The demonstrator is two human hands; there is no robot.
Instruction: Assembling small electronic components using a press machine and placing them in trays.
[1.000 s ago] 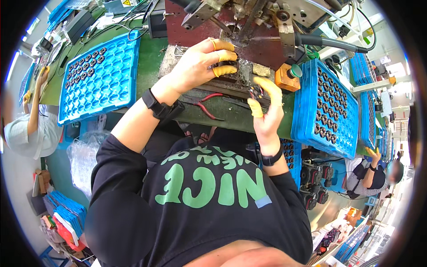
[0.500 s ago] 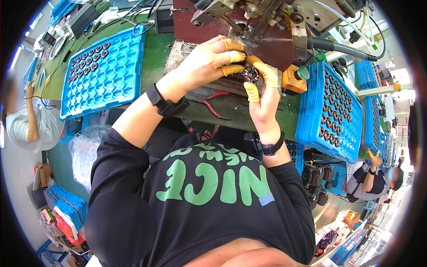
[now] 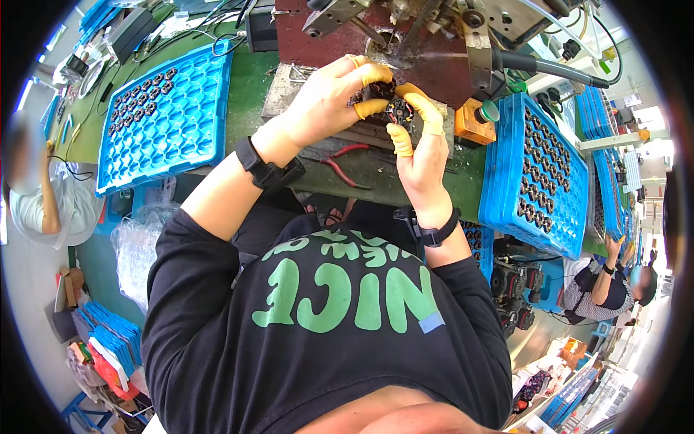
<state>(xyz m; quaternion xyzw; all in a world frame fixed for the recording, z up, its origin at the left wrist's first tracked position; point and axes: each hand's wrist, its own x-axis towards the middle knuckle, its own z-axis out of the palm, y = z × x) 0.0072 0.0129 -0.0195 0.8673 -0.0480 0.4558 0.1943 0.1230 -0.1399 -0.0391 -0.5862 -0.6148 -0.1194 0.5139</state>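
Yellow finger cots cover the fingertips of both my hands. My left hand (image 3: 332, 95) is closed round a dark ring-shaped motor stator (image 3: 380, 90), its thumb below and its fingers above. Right beside it, my right hand (image 3: 421, 148) pinches a second stator (image 3: 400, 112), black with copper and red bits, between thumb and fingers. The two stators are very close; I cannot tell whether they touch. Both are just in front of the dark red machine base (image 3: 311, 43), over a worn metal plate (image 3: 278, 98).
Red-handled pliers (image 3: 340, 168) lie on the green bench (image 3: 253, 134). A blue tray (image 3: 195, 134), partly filled with stators, sits left; stacked blue trays (image 3: 499, 173) with several stators stand right. Near them is an orange block (image 3: 470, 129) with a green-topped piece. Co-workers sit at both sides.
My hands have shifted slightly left and turned, and both stators show more plainly. At the far right, a co-worker's hand has moved up to a blue tray.
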